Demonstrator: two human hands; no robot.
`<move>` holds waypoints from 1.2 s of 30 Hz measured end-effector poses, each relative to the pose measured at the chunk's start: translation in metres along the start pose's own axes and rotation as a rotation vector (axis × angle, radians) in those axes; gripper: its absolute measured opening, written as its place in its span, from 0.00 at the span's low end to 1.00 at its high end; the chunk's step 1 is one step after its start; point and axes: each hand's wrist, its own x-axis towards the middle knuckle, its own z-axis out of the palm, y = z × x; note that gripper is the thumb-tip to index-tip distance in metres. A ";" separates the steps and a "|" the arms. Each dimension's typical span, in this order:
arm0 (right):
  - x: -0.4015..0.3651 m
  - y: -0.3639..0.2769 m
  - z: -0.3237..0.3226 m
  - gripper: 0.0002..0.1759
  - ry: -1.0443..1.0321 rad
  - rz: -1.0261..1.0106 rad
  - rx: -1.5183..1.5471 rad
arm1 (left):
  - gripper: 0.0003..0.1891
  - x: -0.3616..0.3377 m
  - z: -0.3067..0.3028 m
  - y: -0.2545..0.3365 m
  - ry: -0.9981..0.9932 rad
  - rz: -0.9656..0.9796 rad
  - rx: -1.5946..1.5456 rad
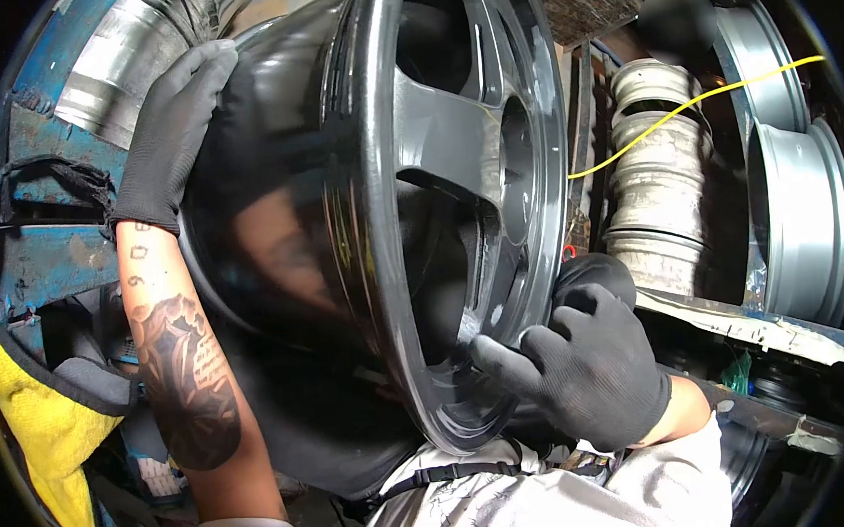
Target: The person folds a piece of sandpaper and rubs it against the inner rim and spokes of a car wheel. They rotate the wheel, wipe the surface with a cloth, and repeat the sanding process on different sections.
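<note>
Head cam: blk wheel (443,132) mid-frame. Your L hand (177,124), upper left, lies on it, fingers near-straight, no grip; R hand (598,378), lower right, half-curled, can't tell if holding. L slip on gloss could tip it.

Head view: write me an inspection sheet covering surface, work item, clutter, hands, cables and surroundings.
Surface: blue frame at left, paint worn; the wheel's support is not clearly visible.
Job's things: black wheel, glossy barrel, pale mark on one spoke.
Clutter: yellow cloth hanging at left.
Left hand: black glove, laid on the barrel's far side.
Right hand: black glove, fingers curled at the front rim; grip unclear.
Cables: yellow cord running across the right side; its use cannot be told.
Surroundings: worn wheels stacked at right, silver wheels beyond.
</note>
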 end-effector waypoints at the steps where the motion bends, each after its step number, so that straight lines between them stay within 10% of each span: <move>1: 0.002 0.002 0.005 0.24 0.009 -0.001 -0.003 | 0.24 0.002 0.000 -0.007 0.025 0.081 0.076; 36: -0.006 -0.011 0.007 0.27 0.059 -0.007 0.049 | 0.24 0.004 -0.001 -0.019 0.002 0.106 0.023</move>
